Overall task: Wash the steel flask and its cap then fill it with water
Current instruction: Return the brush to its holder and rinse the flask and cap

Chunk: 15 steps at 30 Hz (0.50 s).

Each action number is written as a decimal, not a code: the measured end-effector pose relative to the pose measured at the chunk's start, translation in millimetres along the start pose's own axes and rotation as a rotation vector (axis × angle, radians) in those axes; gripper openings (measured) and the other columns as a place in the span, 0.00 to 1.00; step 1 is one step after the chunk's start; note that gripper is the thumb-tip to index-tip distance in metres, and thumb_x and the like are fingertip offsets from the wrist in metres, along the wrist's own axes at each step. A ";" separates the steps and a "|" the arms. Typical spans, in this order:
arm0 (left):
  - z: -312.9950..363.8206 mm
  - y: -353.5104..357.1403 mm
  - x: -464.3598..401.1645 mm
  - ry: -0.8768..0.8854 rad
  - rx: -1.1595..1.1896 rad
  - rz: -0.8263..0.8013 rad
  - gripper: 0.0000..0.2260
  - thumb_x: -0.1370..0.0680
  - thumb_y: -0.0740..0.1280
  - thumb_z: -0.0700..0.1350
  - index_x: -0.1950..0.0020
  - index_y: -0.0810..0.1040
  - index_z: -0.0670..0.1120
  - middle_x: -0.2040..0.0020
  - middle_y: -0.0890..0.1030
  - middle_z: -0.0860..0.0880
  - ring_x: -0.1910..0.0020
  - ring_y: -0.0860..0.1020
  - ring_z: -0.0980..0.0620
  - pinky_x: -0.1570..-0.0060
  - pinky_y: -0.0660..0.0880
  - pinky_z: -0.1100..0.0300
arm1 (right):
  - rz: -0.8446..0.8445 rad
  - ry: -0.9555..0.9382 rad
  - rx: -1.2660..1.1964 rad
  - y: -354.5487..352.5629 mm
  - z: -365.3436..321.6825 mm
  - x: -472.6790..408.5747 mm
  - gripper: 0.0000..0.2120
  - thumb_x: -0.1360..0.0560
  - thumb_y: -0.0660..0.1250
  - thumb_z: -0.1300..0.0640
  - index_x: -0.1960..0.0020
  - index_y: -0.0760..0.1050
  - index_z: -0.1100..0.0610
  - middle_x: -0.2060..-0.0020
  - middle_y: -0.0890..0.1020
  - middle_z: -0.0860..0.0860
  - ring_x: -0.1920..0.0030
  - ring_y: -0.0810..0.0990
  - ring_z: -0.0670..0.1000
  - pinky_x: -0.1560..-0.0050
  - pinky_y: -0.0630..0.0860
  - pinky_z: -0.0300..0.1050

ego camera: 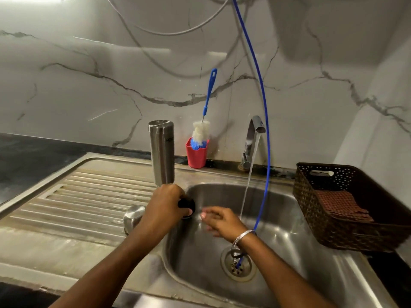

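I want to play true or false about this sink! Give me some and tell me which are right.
1. Water is running from the tap. True.
2. The steel flask lies inside the basin. False: it stands upright on the draining board.
3. The left hand holds a black cap. True.
4. The bottle brush stands in a green cup. False: the cup is red.
5. The right hand grips the flask. False: it holds nothing, over the basin.
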State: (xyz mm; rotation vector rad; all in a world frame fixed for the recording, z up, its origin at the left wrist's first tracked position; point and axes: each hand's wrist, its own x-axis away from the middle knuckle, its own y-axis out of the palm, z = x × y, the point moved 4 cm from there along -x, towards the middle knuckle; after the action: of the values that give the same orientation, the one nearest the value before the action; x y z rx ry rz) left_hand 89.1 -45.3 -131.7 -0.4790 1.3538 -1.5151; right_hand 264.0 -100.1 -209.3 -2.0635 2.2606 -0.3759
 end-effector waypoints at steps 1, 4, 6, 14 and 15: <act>7.3 4.6 0.7 -0.005 0.078 0.000 0.13 0.31 0.80 0.53 0.51 0.86 0.51 0.57 0.83 0.55 0.60 0.78 0.59 0.60 0.73 0.64 | 0.012 -0.001 -0.088 2.4 -6.9 -2.5 0.12 0.19 0.66 0.53 0.37 0.78 0.53 0.51 0.83 0.48 0.56 0.84 0.45 0.58 0.80 0.42; 29.0 19.4 -10.9 -0.042 0.411 -0.011 0.15 0.30 0.79 0.54 0.46 0.86 0.51 0.57 0.85 0.55 0.58 0.81 0.60 0.57 0.78 0.64 | 0.208 -0.109 -0.337 -11.3 -26.0 -13.9 0.09 0.17 0.63 0.58 0.43 0.81 0.53 0.48 0.85 0.53 0.48 0.84 0.54 0.50 0.82 0.50; 49.6 28.1 -26.3 -0.027 0.602 -0.107 0.14 0.26 0.77 0.50 0.42 0.84 0.48 0.51 0.86 0.50 0.54 0.82 0.57 0.54 0.79 0.66 | 0.359 -0.154 -0.433 -34.4 -27.3 -15.2 0.08 0.19 0.65 0.62 0.44 0.82 0.55 0.47 0.85 0.57 0.44 0.83 0.58 0.45 0.81 0.56; 102.4 96.5 -62.2 -0.474 1.502 -0.474 0.15 0.19 0.69 0.39 0.33 0.77 0.40 0.42 0.84 0.40 0.45 0.84 0.45 0.50 0.83 0.58 | 0.617 -0.151 -0.335 -95.3 -6.1 -11.5 0.13 0.19 0.65 0.62 0.37 0.77 0.52 0.49 0.83 0.52 0.52 0.83 0.53 0.64 0.79 0.42; 105.6 104.2 -62.8 -0.491 1.551 -0.482 0.13 0.18 0.67 0.39 0.34 0.78 0.41 0.42 0.83 0.40 0.47 0.84 0.47 0.53 0.83 0.59 | 0.618 -0.141 -0.259 -97.0 -2.9 -14.3 0.11 0.18 0.65 0.61 0.38 0.76 0.52 0.50 0.83 0.52 0.55 0.83 0.53 0.66 0.79 0.41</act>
State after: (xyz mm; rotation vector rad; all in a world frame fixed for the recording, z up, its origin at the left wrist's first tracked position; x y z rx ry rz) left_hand 243.6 -30.9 -175.1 -0.1032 -0.5195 -2.1285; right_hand 359.3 -92.9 -187.2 -1.2955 2.7949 0.1025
